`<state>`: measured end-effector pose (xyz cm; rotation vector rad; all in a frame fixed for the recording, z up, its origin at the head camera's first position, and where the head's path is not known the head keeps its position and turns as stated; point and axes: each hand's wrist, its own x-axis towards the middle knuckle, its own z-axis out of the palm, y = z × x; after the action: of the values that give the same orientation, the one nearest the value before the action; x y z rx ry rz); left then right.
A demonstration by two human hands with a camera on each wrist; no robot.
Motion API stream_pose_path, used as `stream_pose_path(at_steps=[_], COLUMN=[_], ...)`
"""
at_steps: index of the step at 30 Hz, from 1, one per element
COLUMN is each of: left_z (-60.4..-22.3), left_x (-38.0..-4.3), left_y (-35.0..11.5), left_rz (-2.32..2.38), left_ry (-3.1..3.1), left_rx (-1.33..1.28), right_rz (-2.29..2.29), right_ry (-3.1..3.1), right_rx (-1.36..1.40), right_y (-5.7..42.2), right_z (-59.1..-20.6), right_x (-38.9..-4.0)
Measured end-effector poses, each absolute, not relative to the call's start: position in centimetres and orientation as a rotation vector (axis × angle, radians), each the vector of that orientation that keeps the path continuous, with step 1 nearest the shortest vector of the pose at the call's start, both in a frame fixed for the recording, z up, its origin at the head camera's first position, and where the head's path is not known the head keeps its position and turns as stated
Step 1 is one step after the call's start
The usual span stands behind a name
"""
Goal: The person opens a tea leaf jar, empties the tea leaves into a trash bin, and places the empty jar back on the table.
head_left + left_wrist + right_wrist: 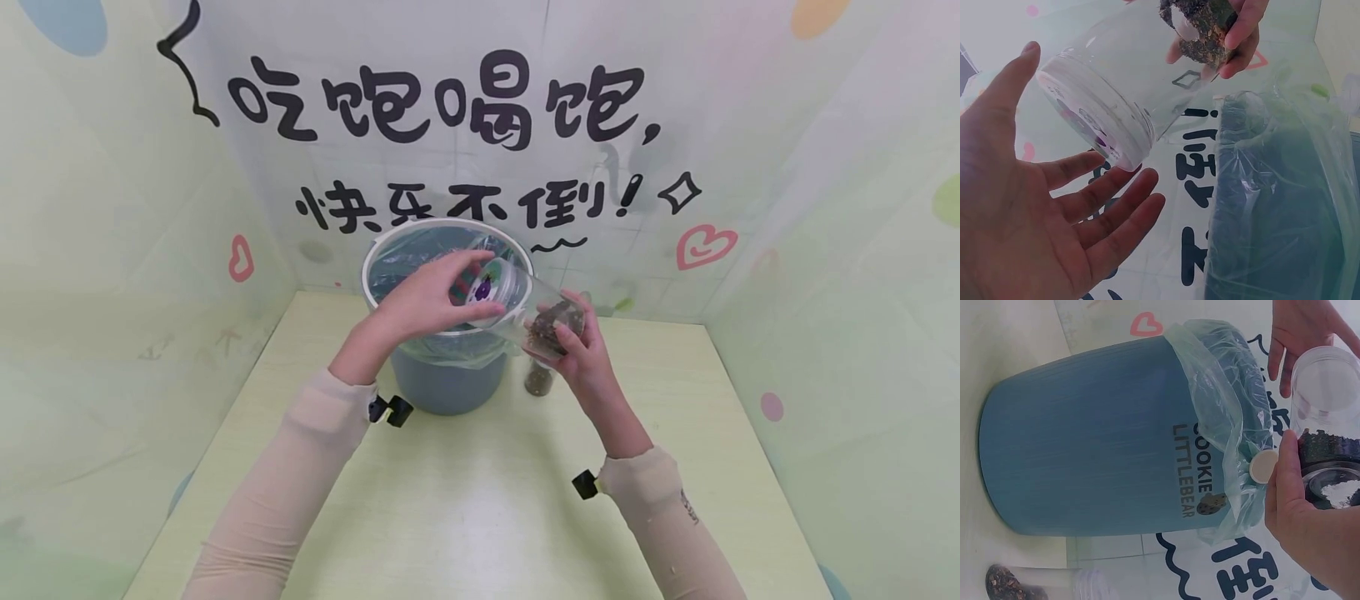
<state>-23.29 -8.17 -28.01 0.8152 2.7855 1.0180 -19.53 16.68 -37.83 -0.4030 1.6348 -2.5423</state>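
Observation:
My right hand (588, 350) grips the bottom end of a clear plastic jar (1110, 62), fingers and thumb curled round it. Dark brown, crumbly stuff (555, 327) lies inside at that end. The jar is tilted over the right rim of a bin, its clear lid (504, 287) with a purple-printed label facing my left hand (1066, 200). That hand is spread around the lid with fingers loosely extended; the left wrist view shows the thumb apart from it, while fingertip contact is hard to tell. In the right wrist view, the lid end points away from my right hand.
A blue-grey bin (1097, 437), lined with a thin translucent bag (1210, 381), stands on the pale table (465, 517) near the back wall. A second clear jar (538, 382) with brown bits stands right beside it. Printed cloth walls (847, 333) enclose the sides and back.

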Motion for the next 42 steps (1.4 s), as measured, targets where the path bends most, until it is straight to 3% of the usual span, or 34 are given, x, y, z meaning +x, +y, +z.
stream_pose_path(at_steps=[5, 14, 19, 42], left_z=[-28.24, -28.87, -28.85, -28.55], left_x=[-23.20, -23.40, -23.50, -22.89], left_y=[-8.39, -8.58, -8.64, -8.51], left_rz=[0.997, 1.102, 1.102, 1.191], left_ry=[2.781, 2.606, 2.582, 2.674], left_rx=[0.900, 1.293, 1.348, 0.966], right_rz=[-2.564, -2.571, -2.575, -2.539], right_ry=[1.619, 1.612, 1.613, 1.655], right_rx=[-0.384, -0.389, -0.372, -0.329], right_y=[16.78, 16.88, 16.94, 16.92], right_z=[-37.86, -37.94, -38.02, -38.29], right_x=[-19.37, -19.43, -19.31, -19.26])
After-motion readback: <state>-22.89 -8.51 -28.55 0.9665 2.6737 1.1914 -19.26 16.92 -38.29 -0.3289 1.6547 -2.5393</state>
